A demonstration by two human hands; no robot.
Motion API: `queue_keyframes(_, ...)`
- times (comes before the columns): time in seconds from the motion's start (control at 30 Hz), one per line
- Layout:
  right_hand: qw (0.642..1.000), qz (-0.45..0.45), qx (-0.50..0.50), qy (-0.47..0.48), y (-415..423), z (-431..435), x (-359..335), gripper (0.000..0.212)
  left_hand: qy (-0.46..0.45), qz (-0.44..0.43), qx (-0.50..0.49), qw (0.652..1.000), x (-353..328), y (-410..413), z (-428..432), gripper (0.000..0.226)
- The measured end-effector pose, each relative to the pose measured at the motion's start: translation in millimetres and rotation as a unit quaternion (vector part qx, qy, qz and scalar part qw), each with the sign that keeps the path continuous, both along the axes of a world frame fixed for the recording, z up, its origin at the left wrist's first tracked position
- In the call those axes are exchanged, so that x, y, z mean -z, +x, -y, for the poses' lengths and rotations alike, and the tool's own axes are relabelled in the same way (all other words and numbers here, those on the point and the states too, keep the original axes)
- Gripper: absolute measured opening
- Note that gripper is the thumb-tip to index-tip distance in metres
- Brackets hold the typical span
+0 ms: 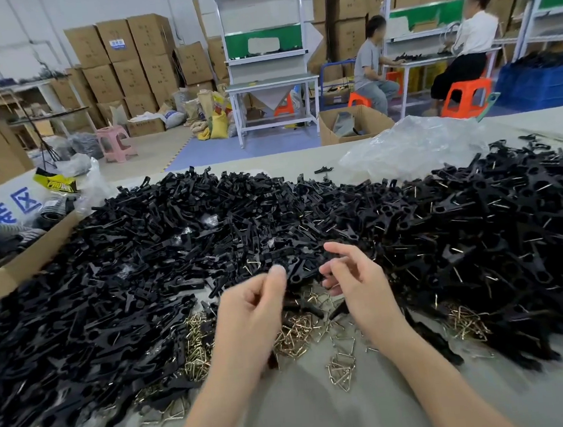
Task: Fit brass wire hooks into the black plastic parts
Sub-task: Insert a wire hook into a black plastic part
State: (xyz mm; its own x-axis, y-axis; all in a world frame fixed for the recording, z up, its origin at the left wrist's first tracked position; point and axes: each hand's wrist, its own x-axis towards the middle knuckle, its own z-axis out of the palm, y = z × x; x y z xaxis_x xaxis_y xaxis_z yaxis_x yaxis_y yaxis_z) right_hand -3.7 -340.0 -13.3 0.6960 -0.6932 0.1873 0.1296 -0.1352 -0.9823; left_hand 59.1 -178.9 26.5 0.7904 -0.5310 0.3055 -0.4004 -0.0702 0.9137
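This is a factory workshop: stacked cardboard boxes (127,56), metal workbenches (271,83), seated workers (369,67), heaped black plastic parts (172,241).

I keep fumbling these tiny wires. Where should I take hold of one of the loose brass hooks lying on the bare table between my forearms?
Probably at the bent corner of a hook on the edge of that small cluster of brass hooks, pinched from above: they lie flat on the table, tangled toward the middle, so an outlying wire should lift free.

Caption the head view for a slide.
Left hand pinches a black plastic part beside the right hand, above loose brass wire hooks, amid a heap of black parts.
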Motion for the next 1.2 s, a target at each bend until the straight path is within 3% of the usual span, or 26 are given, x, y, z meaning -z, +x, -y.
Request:
queue_keyframes(0.07,0.999,0.01,-0.001,0.042,-0.2,6.5,-2.5,0.031,0.045,0.038,-0.029,0.998,-9.1,26.9,7.0,0.056)
queue_keyframes(0.2,0.986,0.042,-0.014,0.158,0.6,17.0,-6.5,0.026,0.198,0.067,-0.121,0.971,-22.5,103.9,32.5,0.027)
queue_keyframes(0.37,0.973,0.062,-0.041,0.219,2.0,26.6,-5.9,0.025,0.467,0.065,-0.076,0.879,-16.0,167.0,68.9,0.085)
queue_keyframes(0.5,0.958,0.088,-0.058,0.268,3.0,33.2,-4.7,0.024,0.585,0.065,-0.055,0.807,-12.9,172.3,103.5,0.104)
queue_keyframes(0.77,0.956,0.086,-0.067,0.272,3.4,33.4,-2.6,0.024,0.561,0.06,-0.202,0.801,16.4,146.8,125.9,0.1)
queue_keyframes(1.2,0.97,0.055,-0.067,0.228,-3.8,24.9,-8.6,0.027,0.528,0.179,0.011,0.83,2.9,145.9,88.7,0.032)
